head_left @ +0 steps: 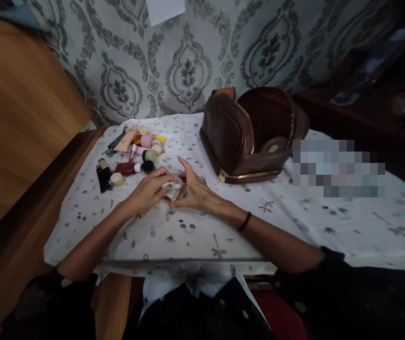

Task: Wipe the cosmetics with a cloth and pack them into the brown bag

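Observation:
A small glassy item with gold-coloured edges [173, 194] is on the printed cloth, between my two hands. My left hand [152, 190] has its fingers bent over the item's top, where something white shows. From the right, my right hand [195, 190] curves round the item's side, its thumb and fingers against it. Left of the hands lie several cosmetics: a dark red bottle [125, 168], a black-lidded jar [148, 166], a cream-coloured round jar [116, 179] and a peach tube [126, 139]. An open brown bag [228, 137] with a gold zip stands behind and right of my right hand.
The white printed cloth [202, 236] covers the table. A wooden panel [21, 113] rises at the left, and a patterned wall [188, 61] stands behind. At the right are a blurred, pixelated patch [333, 167] and a clear plastic bottle [368, 71] on a dark surface.

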Action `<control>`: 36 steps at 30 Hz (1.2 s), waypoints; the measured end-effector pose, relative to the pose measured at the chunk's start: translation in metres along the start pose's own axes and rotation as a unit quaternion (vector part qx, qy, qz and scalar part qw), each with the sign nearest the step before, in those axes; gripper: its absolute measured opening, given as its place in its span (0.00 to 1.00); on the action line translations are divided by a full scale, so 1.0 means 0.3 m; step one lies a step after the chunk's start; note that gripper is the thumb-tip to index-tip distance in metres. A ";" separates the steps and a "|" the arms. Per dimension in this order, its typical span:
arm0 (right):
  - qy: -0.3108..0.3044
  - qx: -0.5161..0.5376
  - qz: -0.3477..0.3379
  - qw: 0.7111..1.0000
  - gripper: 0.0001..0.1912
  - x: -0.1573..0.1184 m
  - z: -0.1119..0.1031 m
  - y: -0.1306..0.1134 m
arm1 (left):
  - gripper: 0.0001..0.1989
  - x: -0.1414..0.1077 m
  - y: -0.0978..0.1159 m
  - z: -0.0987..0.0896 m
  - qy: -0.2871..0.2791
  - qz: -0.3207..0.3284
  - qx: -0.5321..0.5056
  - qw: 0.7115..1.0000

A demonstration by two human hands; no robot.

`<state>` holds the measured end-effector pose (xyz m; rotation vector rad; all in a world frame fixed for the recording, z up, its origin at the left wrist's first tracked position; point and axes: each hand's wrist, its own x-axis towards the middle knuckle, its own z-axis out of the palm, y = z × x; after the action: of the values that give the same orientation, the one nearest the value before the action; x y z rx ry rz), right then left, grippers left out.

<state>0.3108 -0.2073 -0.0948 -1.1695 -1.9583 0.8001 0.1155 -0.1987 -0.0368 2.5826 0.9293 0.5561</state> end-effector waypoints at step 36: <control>-0.015 0.012 -0.078 0.997 0.65 0.001 -0.006 0.027 | 0.15 -0.139 0.035 0.066 0.094 0.023 0.122 0.988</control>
<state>0.3160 -0.2035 -0.1001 -0.9820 -2.0310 0.7613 0.1007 -0.2373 -0.0596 2.8129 1.0599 0.7530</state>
